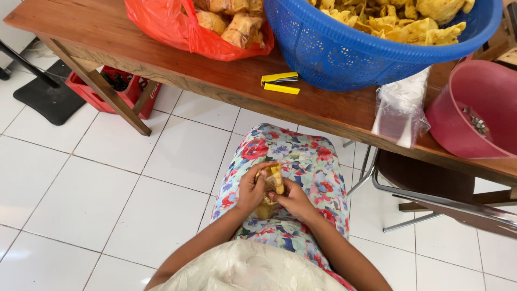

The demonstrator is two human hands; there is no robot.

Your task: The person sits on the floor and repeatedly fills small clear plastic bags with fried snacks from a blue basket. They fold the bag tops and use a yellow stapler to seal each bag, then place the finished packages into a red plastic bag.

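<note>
Both of our hands are working over our lap, where we are sitting in a flowered skirt [301, 161]. We are closing the left hand [251, 189] around one side of a small clear bag of yellow chips [272, 186], and we are pinching its other side with the fingers of the right hand [293, 200]; the bag is resting between them, just above our knees. By our judgement this bag is filled and we are gathering its mouth, so the sealing is not yet done.

Further out, on the wooden tabletop [226, 81], a yellow stapler [279, 82] is lying untouched, well apart from our hands. Beside it a blue basket [344, 59] is holding a heap of loose chips, so plenty is waiting to be packed, as we judge it. A red plastic bag [177, 27] is holding packets that look finished. To the right a stack of clear empty bags [401, 108] is hanging over the edge, next to a pink tub [458, 124].

White floor tiles [81, 188] are spreading under us, and a red bottle crate [116, 89] is sitting beneath the tabletop's far end.
</note>
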